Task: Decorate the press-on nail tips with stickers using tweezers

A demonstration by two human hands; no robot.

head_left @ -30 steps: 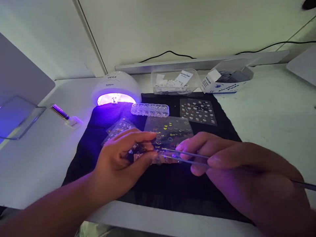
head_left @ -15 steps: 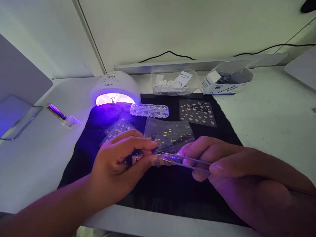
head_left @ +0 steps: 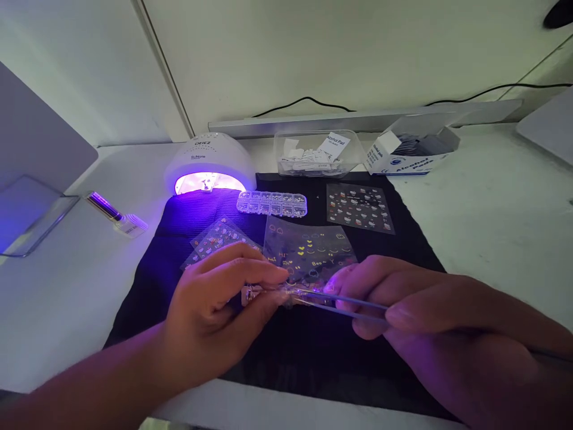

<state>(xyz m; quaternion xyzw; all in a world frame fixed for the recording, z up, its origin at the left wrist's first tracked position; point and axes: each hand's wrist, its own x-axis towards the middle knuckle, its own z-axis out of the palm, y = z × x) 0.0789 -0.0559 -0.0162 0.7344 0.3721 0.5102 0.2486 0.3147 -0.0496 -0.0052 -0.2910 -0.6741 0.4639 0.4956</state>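
My left hand (head_left: 215,304) is closed, thumb and fingertips pinched on a small shiny piece mostly hidden by the fingers. A pinkish bit with a metallic glint (head_left: 250,294) shows behind that thumb. My right hand (head_left: 421,316) grips metal tweezers (head_left: 353,303), pointing left. Their tips reach the left fingertips, the two arms apart along most of their length; whether they pinch anything is too small to tell. Just beyond the hands lies a clear sticker sheet (head_left: 308,245) with yellow and orange doodles. Other patterned sticker sheets (head_left: 219,236) lie partly under my left hand.
A white nail lamp (head_left: 215,149) glows purple at the back left of the black cloth (head_left: 286,358). Nearby are a rhinestone case (head_left: 271,203), another sticker sheet (head_left: 360,207), a polish bottle (head_left: 117,214), a clear tub (head_left: 358,152) of alcohol pads and an alcohol pad box (head_left: 412,149).
The tweezers and right hand have shifted slightly downward, the tips now lower against the left fingertips. The left hand keeps its pinch. The whole view has moved a little.
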